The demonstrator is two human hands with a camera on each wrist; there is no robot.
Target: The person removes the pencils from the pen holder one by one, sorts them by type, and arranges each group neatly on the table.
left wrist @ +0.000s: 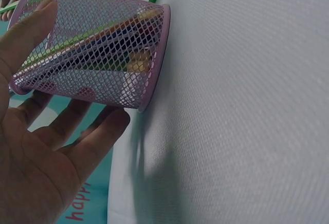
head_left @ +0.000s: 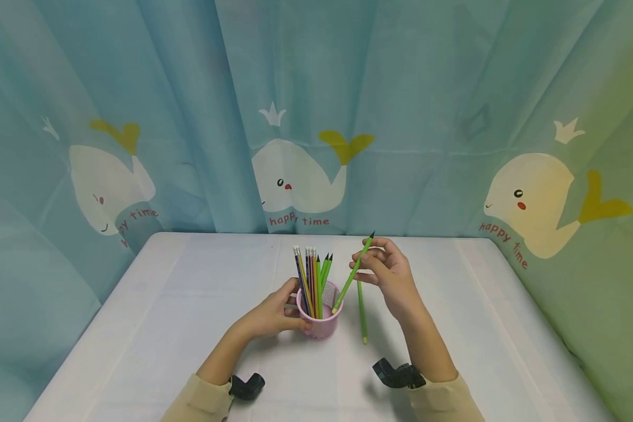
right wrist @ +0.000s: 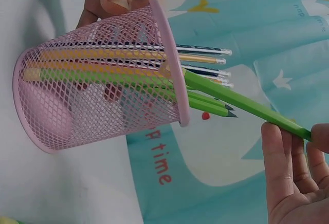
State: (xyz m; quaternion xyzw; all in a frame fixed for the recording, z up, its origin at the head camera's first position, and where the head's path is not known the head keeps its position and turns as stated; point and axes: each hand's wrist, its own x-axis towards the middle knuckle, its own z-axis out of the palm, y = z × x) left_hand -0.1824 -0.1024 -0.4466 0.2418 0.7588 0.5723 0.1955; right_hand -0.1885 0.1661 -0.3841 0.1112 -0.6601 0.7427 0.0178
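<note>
A pink mesh pencil cup (head_left: 320, 333) stands on the table, and my left hand (head_left: 271, 310) grips it from the left, thumb and fingers on either side of the mesh. Inside lean several pencils (head_left: 307, 284): striped ones with white eraser ends up, and green ones with dark points up. My right hand (head_left: 394, 282) pinches a green pencil (right wrist: 252, 106) near its dark point. That pencil slants down to the left, its pale end at the cup's rim. Another green pencil (head_left: 362, 319) lies on the table right of the cup, its upper end hidden behind the right hand.
The table (head_left: 200, 293) has a white cloth top. Behind it and along both sides hangs a blue-green curtain (head_left: 422, 117) printed with white whales. A black wrist mount (head_left: 247, 387) sits at the left cuff, and another black mount (head_left: 398, 375) at the right.
</note>
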